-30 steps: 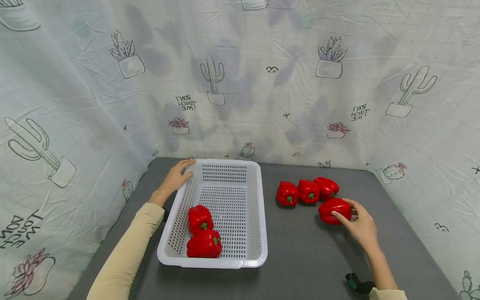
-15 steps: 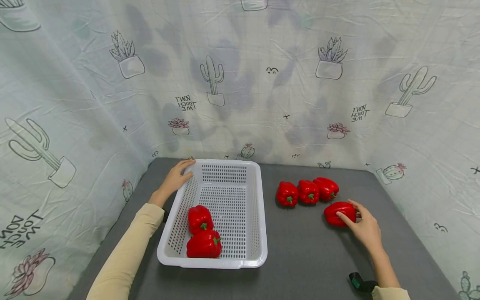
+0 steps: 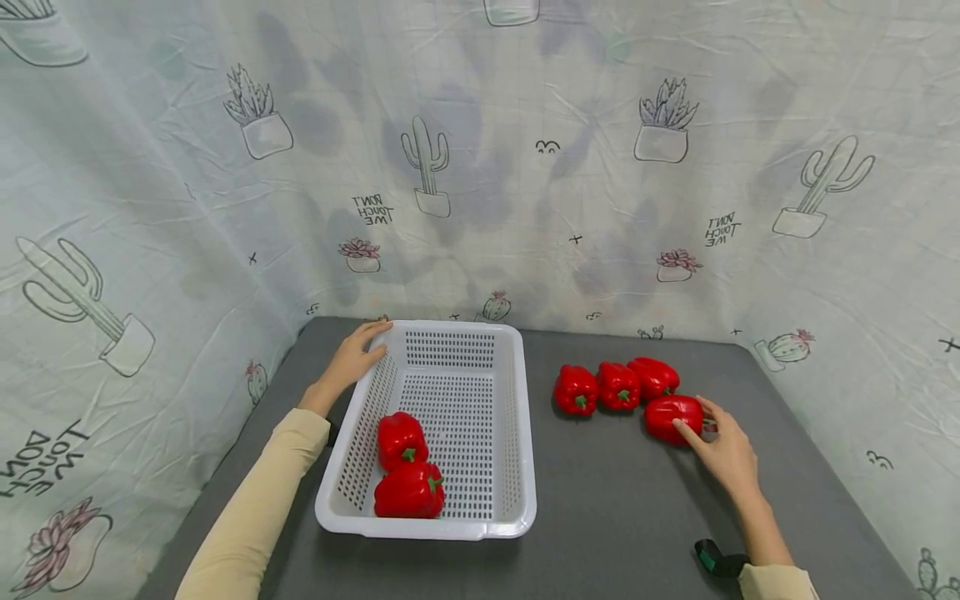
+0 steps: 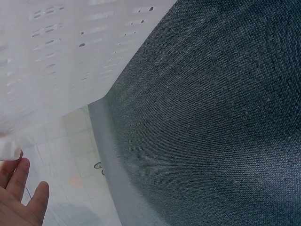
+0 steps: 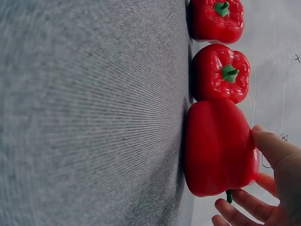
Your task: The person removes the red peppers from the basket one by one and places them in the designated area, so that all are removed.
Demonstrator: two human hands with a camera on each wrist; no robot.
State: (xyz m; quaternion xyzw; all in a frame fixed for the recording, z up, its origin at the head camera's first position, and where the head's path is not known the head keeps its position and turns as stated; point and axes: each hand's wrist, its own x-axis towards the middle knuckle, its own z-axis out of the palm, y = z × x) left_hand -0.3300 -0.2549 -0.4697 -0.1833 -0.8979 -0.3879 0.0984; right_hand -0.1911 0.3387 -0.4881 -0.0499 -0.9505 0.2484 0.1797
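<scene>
- Printed cloth (image 3: 495,83) hangs behind the grey table (image 3: 600,517).
- White basket (image 3: 527,450) stands on it, two red peppers (image 3: 408,490) inside.
- Left hand (image 3: 349,357) touches the basket's far-left corner, fingers extended; partly cut off in its wrist view.
- Right hand (image 3: 729,458) pinches the held pepper (image 3: 673,418), right of the basket; some fingers are hidden.
- Three loose peppers (image 3: 618,386) crowd just beyond.

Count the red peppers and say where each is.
6: rear pepper and front pepper in the white basket; left pepper, middle pepper and far pepper side by side on the grey table; sixth pepper in the right grip.
</scene>
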